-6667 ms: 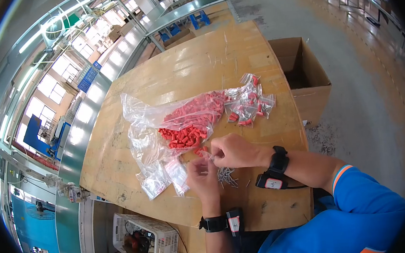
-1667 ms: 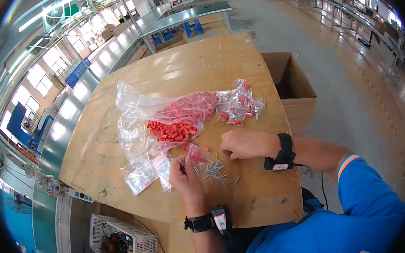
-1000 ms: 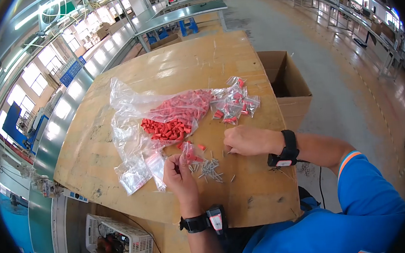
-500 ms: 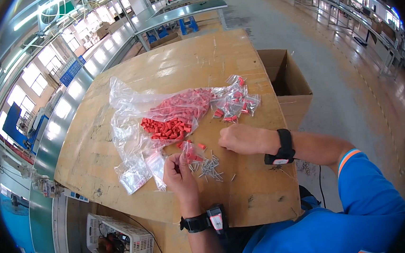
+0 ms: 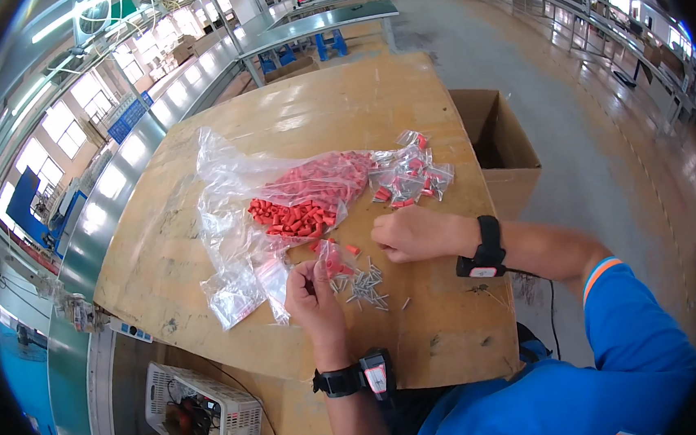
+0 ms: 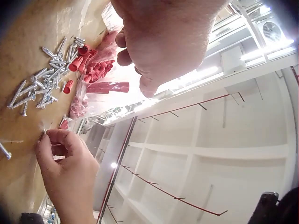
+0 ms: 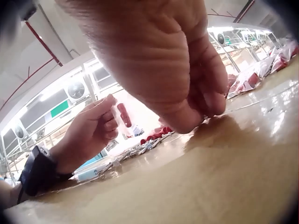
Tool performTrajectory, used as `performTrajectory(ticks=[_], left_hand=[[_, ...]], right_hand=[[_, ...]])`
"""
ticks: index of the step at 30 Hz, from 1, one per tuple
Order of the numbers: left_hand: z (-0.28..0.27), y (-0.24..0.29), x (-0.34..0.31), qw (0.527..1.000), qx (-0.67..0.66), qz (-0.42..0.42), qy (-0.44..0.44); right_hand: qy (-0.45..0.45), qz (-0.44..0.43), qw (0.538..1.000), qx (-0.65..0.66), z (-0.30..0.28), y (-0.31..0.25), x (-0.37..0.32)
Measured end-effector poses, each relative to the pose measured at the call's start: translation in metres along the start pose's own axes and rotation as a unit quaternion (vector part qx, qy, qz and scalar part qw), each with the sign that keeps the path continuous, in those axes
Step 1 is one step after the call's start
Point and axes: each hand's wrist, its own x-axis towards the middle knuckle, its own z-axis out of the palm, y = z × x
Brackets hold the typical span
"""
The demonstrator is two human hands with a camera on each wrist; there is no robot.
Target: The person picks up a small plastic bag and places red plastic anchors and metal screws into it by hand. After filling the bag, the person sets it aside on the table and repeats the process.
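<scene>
My left hand point(image 5: 314, 302) pinches a small clear plastic bag point(image 5: 336, 259) above the table; short red plastic tubes point(image 6: 108, 87) show through it in the left wrist view. To the right, my right hand point(image 5: 419, 235) is low over the tabletop, thumb and fingertips together. At those fingertips a small silvery screw end point(image 6: 45, 132) peeks out in the left wrist view; the rest is hidden by the fingers. Between the hands lies a pile of silver screws point(image 5: 365, 286), with one loose screw point(image 5: 406, 304) apart from it. A few red tubes point(image 6: 68, 87) lie beside the pile.
A large clear bag point(image 5: 224, 194) spills many red tubes point(image 5: 295, 215) on the wooden table point(image 5: 200, 311). Filled small bags point(image 5: 410, 176) lie at the back right, flat bags point(image 5: 274, 285) at left. A cardboard box point(image 5: 514, 143) stands past the right edge, a white crate point(image 5: 242, 430) below.
Earlier both hands met at the small bag; the right hand then went right to the tabletop. Screws seen by its fingertips a second ago no longer show there. The left hand keeps the bag.
</scene>
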Motion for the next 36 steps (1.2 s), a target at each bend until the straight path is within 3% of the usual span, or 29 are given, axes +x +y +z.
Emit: performTrajectory(ticks=[4, 10, 16, 19, 22, 25, 28, 36], left_hand=[[0.0, -0.003, 0.001, 1.0, -0.002, 0.0, -0.005], [-0.003, 0.004, 0.0, 0.999, -0.014, -0.039, -0.01], [0.003, 0.001, 0.001, 1.0, 0.003, 0.005, 0.0], [0.002, -0.002, 0.001, 1.0, 0.003, 0.004, 0.0], [0.0, -0.002, 0.0, 1.0, -0.012, -0.02, -0.009], [-0.001, 0.0, 0.0, 0.999, -0.007, -0.032, -0.012], [0.003, -0.005, 0.001, 1.0, -0.004, -0.008, -0.015], [0.001, -0.005, 0.0, 0.998, 0.017, -0.008, -0.065]], right_hand=[[0.024, -0.028, 0.998, 0.055, 0.005, -0.005, 0.02], [-0.028, -0.037, 0.996, 0.074, 0.014, -0.001, 0.022], [-0.033, -0.093, 0.994, -0.048, 0.005, -0.003, 0.012], [-0.039, -0.068, 0.994, -0.08, 0.01, -0.004, 0.013], [-0.031, -0.025, 0.999, 0.019, 0.005, -0.001, 0.013], [-0.004, -0.056, 0.99, 0.129, -0.007, -0.006, 0.011], [-0.077, -0.074, 0.992, 0.06, 0.0, 0.0, 0.006], [-0.073, -0.123, 0.988, -0.059, -0.004, -0.001, -0.004]])
